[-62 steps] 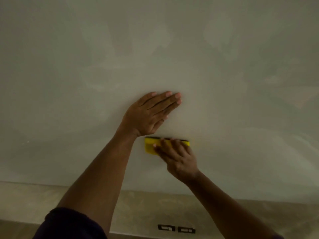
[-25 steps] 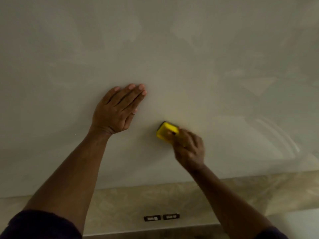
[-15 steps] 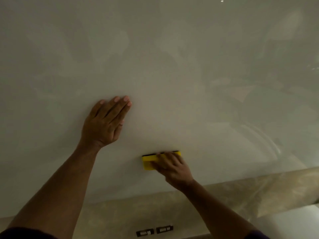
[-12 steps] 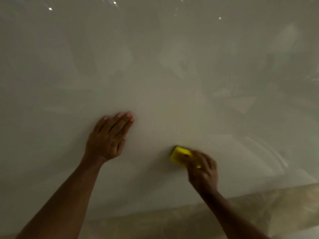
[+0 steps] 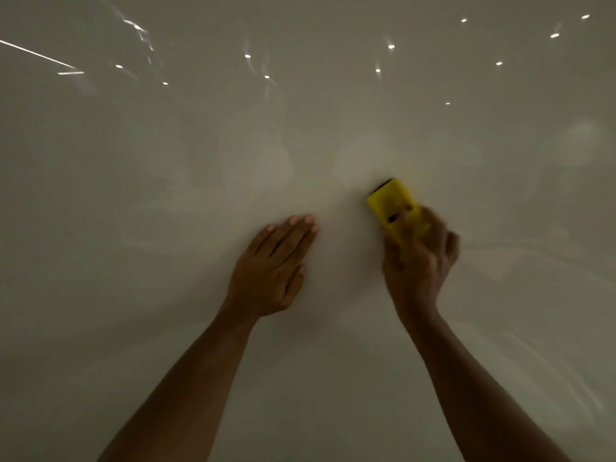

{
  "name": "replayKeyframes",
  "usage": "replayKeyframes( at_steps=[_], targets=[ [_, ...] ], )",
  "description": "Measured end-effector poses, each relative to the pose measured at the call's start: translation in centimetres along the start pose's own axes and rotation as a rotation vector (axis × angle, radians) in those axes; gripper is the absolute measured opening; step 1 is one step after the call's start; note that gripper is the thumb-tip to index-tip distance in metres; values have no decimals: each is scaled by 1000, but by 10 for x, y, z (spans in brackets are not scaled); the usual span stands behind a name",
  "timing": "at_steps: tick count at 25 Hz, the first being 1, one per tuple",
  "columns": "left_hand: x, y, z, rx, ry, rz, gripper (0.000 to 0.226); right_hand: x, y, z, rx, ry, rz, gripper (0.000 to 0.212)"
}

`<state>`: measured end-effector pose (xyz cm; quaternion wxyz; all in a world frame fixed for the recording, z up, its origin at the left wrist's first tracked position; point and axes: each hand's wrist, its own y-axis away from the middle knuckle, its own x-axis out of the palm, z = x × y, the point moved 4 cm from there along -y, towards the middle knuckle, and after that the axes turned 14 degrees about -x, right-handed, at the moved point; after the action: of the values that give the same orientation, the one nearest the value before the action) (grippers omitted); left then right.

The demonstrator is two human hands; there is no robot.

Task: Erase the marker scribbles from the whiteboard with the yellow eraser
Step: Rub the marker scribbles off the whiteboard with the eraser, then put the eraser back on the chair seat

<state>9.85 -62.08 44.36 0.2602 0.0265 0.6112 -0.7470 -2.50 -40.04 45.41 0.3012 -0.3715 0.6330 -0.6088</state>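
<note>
From the head camera, the whiteboard fills nearly the whole frame, pale and glossy, with small bright light reflections scattered across the upper part and a thin bright streak at the upper left. Faint cloudy smears show on its surface; any marker scribbles are too faint to make out. No container appears anywhere.

The left hand lies just left of the frame's centre, palm flat against the board, fingers straight and pressed together, pointing up and slightly right. Its bare forearm runs down to the lower left edge.

The yellow eraser sits right of centre, tilted, its upper end with a dark edge pointing to the upper left. It lies against the board, just up and to the right of the left hand's fingertips, with a bare gap between them. The right hand is blurred; its fingers wrap the eraser's lower right end, gripping it from below. The right forearm descends to the lower right corner.
</note>
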Motion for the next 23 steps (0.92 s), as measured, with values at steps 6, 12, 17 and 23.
replayKeyframes(
  at_steps=[6,12,17,23],
  targets=[
    [9,11,-36,-203,98,-82,66,33,-124,35,43,-12,-70,38],
    [33,25,-28,-192,120,-133,40,85,-92,165,-815,-92,257,62],
    [26,28,-28,-168,146,-206,41,66,-83,137,-632,-25,241,59],
    [30,47,-36,-279,128,-130,58,3,-30,25,-193,97,60,53]
  ],
)
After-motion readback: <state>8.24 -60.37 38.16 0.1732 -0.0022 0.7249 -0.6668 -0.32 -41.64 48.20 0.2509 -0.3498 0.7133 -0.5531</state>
